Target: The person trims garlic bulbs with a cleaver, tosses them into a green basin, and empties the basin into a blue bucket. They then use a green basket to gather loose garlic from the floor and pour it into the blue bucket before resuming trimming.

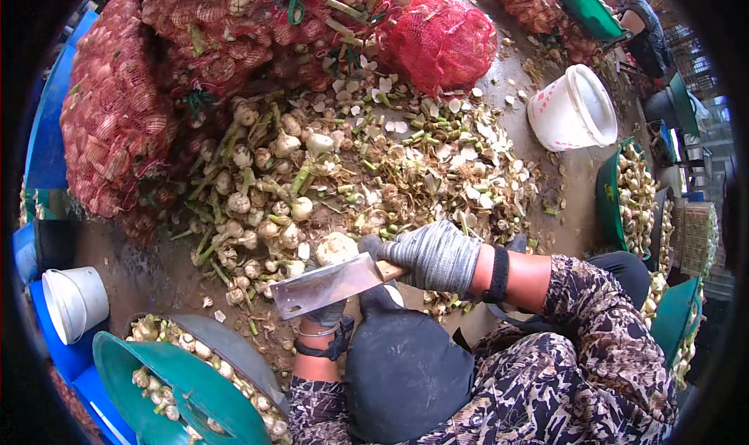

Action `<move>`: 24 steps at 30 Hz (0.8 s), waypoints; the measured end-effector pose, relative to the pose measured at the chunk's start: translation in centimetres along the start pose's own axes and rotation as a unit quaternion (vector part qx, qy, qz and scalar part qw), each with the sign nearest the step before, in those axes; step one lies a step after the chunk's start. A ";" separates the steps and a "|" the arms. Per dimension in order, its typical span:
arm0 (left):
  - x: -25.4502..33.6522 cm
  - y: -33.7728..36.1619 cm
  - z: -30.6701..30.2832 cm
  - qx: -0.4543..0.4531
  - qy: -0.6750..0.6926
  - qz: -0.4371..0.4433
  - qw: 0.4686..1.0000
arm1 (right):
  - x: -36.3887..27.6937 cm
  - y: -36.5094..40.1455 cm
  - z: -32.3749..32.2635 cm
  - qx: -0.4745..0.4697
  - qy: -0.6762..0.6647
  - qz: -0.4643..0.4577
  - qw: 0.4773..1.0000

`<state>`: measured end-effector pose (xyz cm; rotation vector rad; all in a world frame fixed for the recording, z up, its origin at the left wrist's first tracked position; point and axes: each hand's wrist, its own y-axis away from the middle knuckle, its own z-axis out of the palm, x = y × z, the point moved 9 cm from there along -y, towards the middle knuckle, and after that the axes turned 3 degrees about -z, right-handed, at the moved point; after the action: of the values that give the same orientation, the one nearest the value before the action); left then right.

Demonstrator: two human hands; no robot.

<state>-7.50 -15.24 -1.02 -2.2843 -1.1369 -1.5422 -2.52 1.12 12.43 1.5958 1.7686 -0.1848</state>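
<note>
My right hand (437,256), in a grey knitted glove, is wrapped around the wooden handle of a cleaver (316,289). Its broad blade points left and crosses in front of my gloved left hand (326,314), hiding most of the fingers. A large pale garlic bulb (337,248) shows just beyond the blade's upper edge, held at my left fingertips. Close by on the floor lies a heap of garlic bulbs with stems (257,203). Cut stems and papery trimmings (445,164) spread to its right.
Red mesh sacks of garlic (117,117) stand along the back left, beside a crumpled red mesh bag (441,43). A white bucket (566,109) is at right. Green basins (179,382) of bulbs flank me; a white pail (76,304) sits left. Another person (644,31) works far right.
</note>
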 end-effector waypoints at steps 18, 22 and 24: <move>9.6 -2.1 -1.8 0.055 0.191 0.056 0.978 | 8.3 -1.8 3.1 0.149 -0.452 0.111 0.872; 13.1 -2.1 -3.5 0.176 -0.014 0.228 0.957 | 4.8 -2.7 2.7 0.134 -0.491 0.082 0.857; 11.3 -3.2 -2.8 0.072 0.131 0.141 0.979 | 4.0 -2.5 0.8 0.180 -0.420 0.033 0.889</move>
<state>-9.64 -8.85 8.95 -1.9753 -0.7909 -1.5372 -4.31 3.31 8.54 1.4735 1.0232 -1.0524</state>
